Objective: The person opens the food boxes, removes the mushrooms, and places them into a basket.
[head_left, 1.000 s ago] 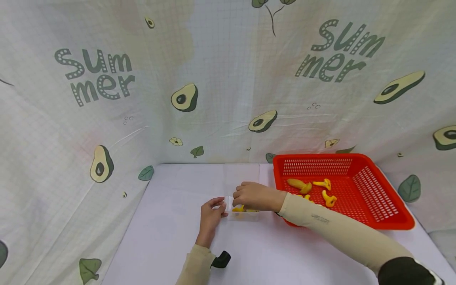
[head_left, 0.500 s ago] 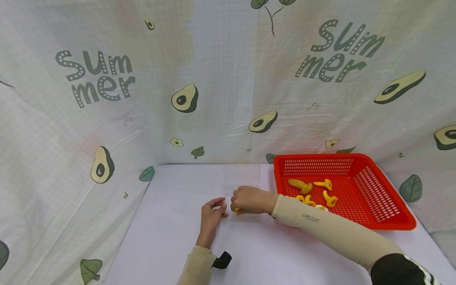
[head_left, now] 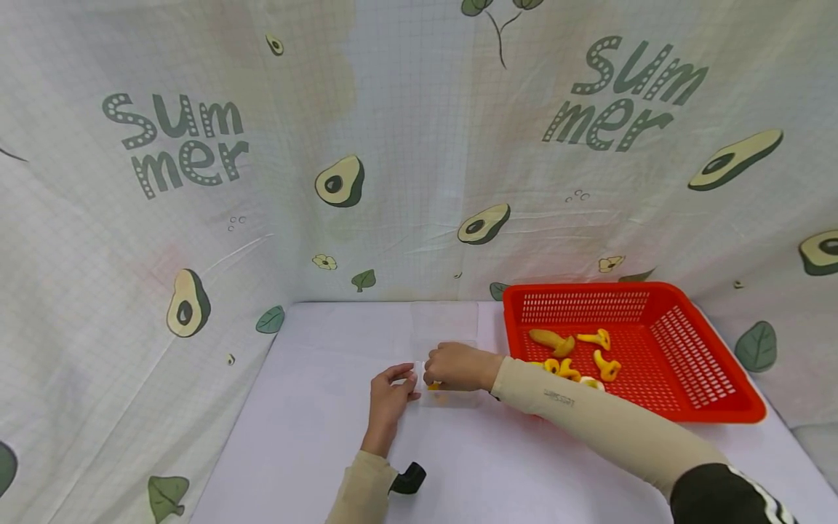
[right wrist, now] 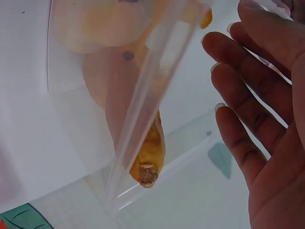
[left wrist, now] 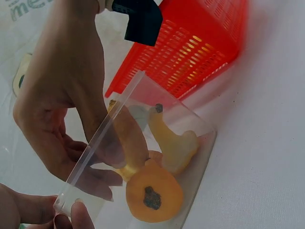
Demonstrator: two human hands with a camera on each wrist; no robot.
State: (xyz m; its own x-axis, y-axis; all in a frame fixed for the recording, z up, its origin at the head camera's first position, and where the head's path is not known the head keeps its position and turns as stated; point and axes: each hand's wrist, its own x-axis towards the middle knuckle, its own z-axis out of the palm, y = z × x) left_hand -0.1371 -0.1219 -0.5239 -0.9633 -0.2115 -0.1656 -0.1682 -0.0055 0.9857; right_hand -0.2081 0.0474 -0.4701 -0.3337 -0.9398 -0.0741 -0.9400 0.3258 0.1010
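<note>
A clear plastic box (head_left: 455,401) sits mid-table, its see-through lid (head_left: 445,318) folded back behind it. My left hand (head_left: 388,404) pinches the box's left side; the left wrist view shows its finger and thumb at the corner. From above, my right hand (head_left: 460,367) reaches inside with bent fingers, thumb and fingertips close together on a yellow mushroom (left wrist: 127,172), partly hidden by them. Beside it lie a round-capped mushroom (left wrist: 155,198) and a pale-stemmed one (left wrist: 174,148). Another mushroom's brown stem end (right wrist: 147,175) leans near the rim in the right wrist view.
To the right stands a red perforated basket (head_left: 674,364) holding several yellow and brown mushrooms (head_left: 550,340). My right forearm crosses over its near-left corner. Avocado-printed cloth (head_left: 406,240) rises behind the table and at its sides.
My right hand has dipped lower into the box, shifting slightly left and covering more mushrooms there. The right forearm has moved left, uncovering more of the basket's contents. My left hand keeps its hold.
</note>
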